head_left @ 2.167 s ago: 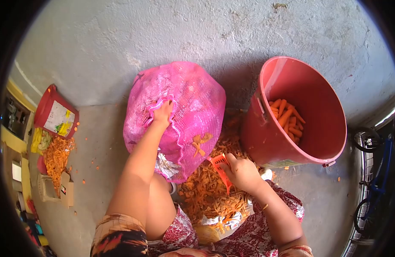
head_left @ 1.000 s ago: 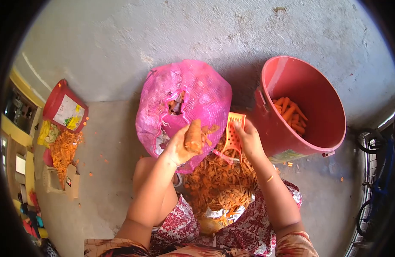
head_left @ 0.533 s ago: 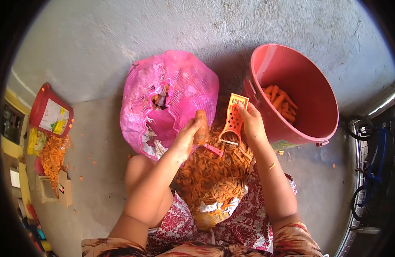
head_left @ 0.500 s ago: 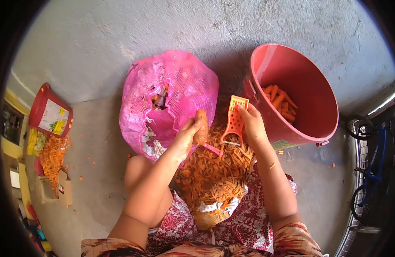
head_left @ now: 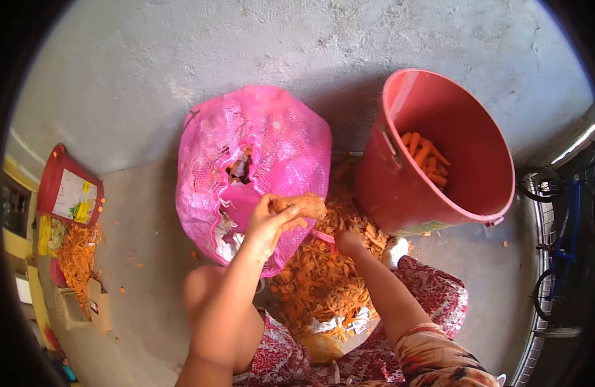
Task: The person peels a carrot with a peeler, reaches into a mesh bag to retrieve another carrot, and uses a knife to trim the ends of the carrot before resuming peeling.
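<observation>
The carrot (head_left: 305, 207) is in the left hand (head_left: 264, 227), raised in front of the pink mesh bag (head_left: 288, 138) and above the near edge of the heap of peelings (head_left: 317, 274). It lies roughly level, thick and dull-surfaced, with the thumb and fingers closed round one end; in my judgement its skin is largely on. The right hand (head_left: 350, 244) is low over the heap, beside a narrow pink strip (head_left: 324, 237). Its fingers are hidden, so whether they are spread, curled or gripping anything cannot be determined. Immediately beyond the left hand, the bag stands bulging, with a ragged opening on its front; its fullness suggests considerable stock left, though its contents are mostly concealed. To the right, the large red bucket (head_left: 379, 193) is tilted and holds a modest batch of carrots (head_left: 426, 158), brighter and smoother, apparently finished. Capacity above them is ample. The broad heap between the knees indicates substantial work done; the carrot in hand appears to be at an early stage. Farther left on the concrete floor (head_left: 149, 226) are a smaller red bucket (head_left: 52, 184), tilted, a second pile of shavings (head_left: 78, 257) and an open cardboard box (head_left: 100, 306). A bicycle (head_left: 571, 238) is at far right.
</observation>
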